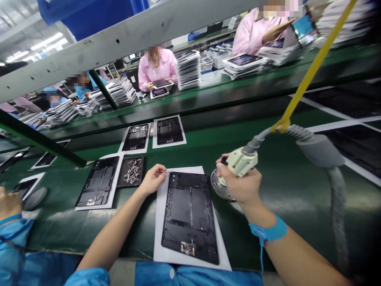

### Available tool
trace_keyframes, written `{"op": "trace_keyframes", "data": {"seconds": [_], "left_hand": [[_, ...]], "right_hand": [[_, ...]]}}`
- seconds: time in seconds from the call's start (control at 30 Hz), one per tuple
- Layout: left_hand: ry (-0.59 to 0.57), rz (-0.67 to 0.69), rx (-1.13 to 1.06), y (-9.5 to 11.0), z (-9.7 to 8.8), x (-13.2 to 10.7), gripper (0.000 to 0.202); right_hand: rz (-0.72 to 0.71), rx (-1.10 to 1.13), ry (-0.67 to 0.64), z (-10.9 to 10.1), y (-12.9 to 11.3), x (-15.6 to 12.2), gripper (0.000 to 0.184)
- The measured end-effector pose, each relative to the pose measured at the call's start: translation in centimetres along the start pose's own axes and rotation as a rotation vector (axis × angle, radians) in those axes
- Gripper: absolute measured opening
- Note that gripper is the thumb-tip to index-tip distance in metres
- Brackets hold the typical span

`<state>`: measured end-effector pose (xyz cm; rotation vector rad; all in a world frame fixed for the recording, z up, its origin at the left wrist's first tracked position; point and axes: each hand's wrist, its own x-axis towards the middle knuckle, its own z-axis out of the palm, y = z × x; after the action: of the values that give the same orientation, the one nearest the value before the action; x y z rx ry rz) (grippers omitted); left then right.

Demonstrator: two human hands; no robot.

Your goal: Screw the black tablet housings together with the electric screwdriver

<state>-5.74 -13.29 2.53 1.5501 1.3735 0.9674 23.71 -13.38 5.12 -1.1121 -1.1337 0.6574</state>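
Observation:
My right hand (244,184) is wrapped round a cream-coloured hand tool (242,161) with a thick grey cable. A round perforated metal disc (218,186) lies under the tool; I cannot tell whether they touch. Left of it, a black tablet back housing (180,202) rests on a white sheet (162,242), its inner side up. At the housing's top left corner is my left hand (153,179), fingertips pinched together; what they hold, if anything, is too small to name. Beside this hand stands a black tray (119,183) of small metal parts (133,171).
More tablet housings on white sheets lie left (98,182) and behind (169,131). A yellow strap (318,59) suspends the grey cable (336,206) at right. Green posts (102,89) stand on the bench. A co-worker's hand (10,202) is at far left; people in pink sit opposite.

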Motion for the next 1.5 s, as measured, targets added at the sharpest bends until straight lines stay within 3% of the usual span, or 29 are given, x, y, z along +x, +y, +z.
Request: {"op": "trace_keyframes", "data": {"seconds": [0.23, 0.33, 0.5, 0.87, 0.97, 1.1, 1.2, 1.33, 1.5], "left_hand": [[0.026, 0.048, 0.18, -0.5, 0.9, 1.2, 0.031], [0.066, 0.137, 0.338, -0.2, 1.1, 1.7, 0.026], [-0.02, 0.264, 0.504, -0.3, 1.4, 1.3, 0.024], [0.068, 0.077, 0.438, -0.3, -0.7, -1.6, 0.03], [0.034, 0.174, 0.484, -0.6, -0.7, -1.7, 0.026], [0.0, 0.476, 0.622, -1.2, -0.5, -1.6, 0.025], [0.021, 0.613, 0.724, -1.6, -0.4, -1.6, 0.024], [-0.017, 0.642, 0.891, -1.3, -0.3, -1.8, 0.025], [-0.128, 0.514, 1.108, 0.2, 0.2, -3.1, 0.024]], "right_hand": [[-0.015, -0.012, -0.023, -0.2, 0.5, -0.1, 0.025], [-0.014, -0.007, -0.029, -0.2, 0.4, -0.1, 0.024], [0.0, 0.004, -0.035, -0.2, 0.2, 0.0, 0.024], [0.005, 0.001, -0.022, 0.0, -0.4, -0.1, 0.022], [-0.003, -0.002, -0.016, 0.0, -0.6, 0.0, 0.021], [-0.009, 0.001, -0.018, -0.1, -0.6, 0.0, 0.021], [-0.009, -0.001, -0.026, -0.1, -0.5, 0.0, 0.02], [-0.039, 0.027, -0.023, 0.0, -0.5, 0.0, 0.019], [-0.047, 0.054, 0.011, 0.1, -0.7, 0.1, 0.018]]}}
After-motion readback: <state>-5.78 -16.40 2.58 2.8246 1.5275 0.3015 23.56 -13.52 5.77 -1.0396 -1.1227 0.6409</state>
